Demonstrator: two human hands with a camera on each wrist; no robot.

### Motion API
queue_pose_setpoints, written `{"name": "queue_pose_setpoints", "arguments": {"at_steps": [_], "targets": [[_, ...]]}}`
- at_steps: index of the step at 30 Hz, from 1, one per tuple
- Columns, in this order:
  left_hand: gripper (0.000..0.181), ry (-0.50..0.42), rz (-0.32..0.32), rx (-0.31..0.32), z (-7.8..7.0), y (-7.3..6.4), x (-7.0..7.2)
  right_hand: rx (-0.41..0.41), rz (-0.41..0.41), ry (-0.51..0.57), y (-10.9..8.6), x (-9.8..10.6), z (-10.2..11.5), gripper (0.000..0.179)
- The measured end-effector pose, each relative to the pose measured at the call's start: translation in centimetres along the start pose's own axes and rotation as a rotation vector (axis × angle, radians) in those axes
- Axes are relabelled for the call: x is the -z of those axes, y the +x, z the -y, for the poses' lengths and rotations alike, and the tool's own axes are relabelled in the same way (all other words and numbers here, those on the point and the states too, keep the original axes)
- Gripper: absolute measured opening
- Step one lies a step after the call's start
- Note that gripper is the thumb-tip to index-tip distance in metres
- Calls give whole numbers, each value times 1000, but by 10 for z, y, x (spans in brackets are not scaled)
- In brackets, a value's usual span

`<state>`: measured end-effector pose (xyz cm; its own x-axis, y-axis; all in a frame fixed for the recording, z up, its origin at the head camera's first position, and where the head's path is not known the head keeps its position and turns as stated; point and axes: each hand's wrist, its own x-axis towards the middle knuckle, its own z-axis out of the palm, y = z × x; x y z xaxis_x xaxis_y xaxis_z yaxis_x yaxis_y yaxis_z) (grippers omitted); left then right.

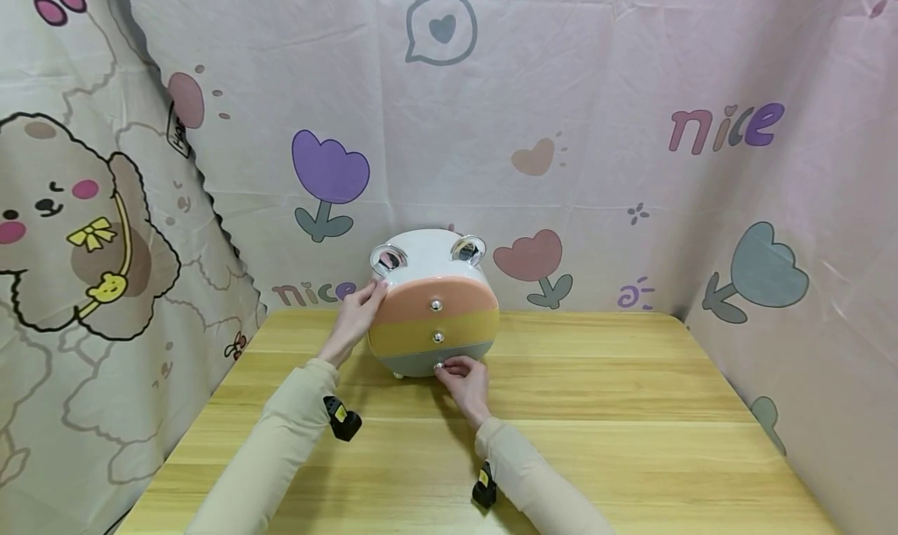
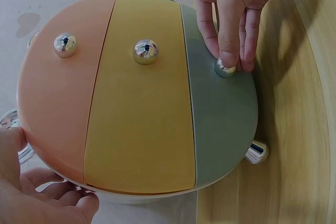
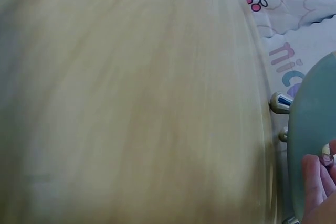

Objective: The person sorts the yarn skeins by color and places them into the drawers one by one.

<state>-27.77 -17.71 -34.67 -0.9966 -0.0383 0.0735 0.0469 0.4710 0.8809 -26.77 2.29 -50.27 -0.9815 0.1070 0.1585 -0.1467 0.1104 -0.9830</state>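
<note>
A small rounded drawer box [image 1: 430,258] stands on the table, with a white top and two round silver ears. Its front has a coral drawer [image 2: 65,98], a yellow drawer [image 2: 142,119] and a grey-green drawer [image 2: 223,124], each with a silver ball knob. My left hand [image 1: 354,319] holds the box at its upper left side, thumb near the coral front's edge and fingers bent against the side. My right hand [image 1: 466,385] pinches the lowest knob [image 2: 224,68], on the grey-green drawer. All drawers look closed or nearly so. The right wrist view shows only part of the right hand [image 3: 321,187].
The wooden table [image 1: 617,410] extends around the box. Behind it hangs a printed curtain [image 1: 589,90], which also runs along both sides. A silver foot [image 2: 256,152] supports the box. Small black devices [image 1: 342,419] are on both wrists.
</note>
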Motion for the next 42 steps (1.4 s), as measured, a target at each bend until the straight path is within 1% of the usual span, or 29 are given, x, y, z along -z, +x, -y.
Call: {"name": "queue_pose_setpoints", "arguments": {"at_steps": [10,18,22,25,30,33,36,39,42], "targets": [[67,1,4,-2,0,0,0,8,-13,20,-1,-1,0,16],[67,4,7,6,0,0,0,3,-4,7,-1,1,0,16],[67,-3,-7,0,1,0,-2,2,11,15,-2,3,-2,17],[66,-17,-37,-6,2,-1,-5,12,42,24,-3,7,-3,20],[61,-30,-113,-18,6,-3,-12,50,132,6,-7,23,1,27],[60,-38,-138,-33,8,-4,-15,68,186,-25,-14,39,17,29],[61,-56,-139,-45,12,-4,-16,69,205,-58,-17,55,30,28],[62,-78,-161,-57,18,-6,-16,82,174,-65,-11,66,18,27],[62,-78,-202,-76,27,-8,-15,91,131,-96,0,77,2,26]]}}
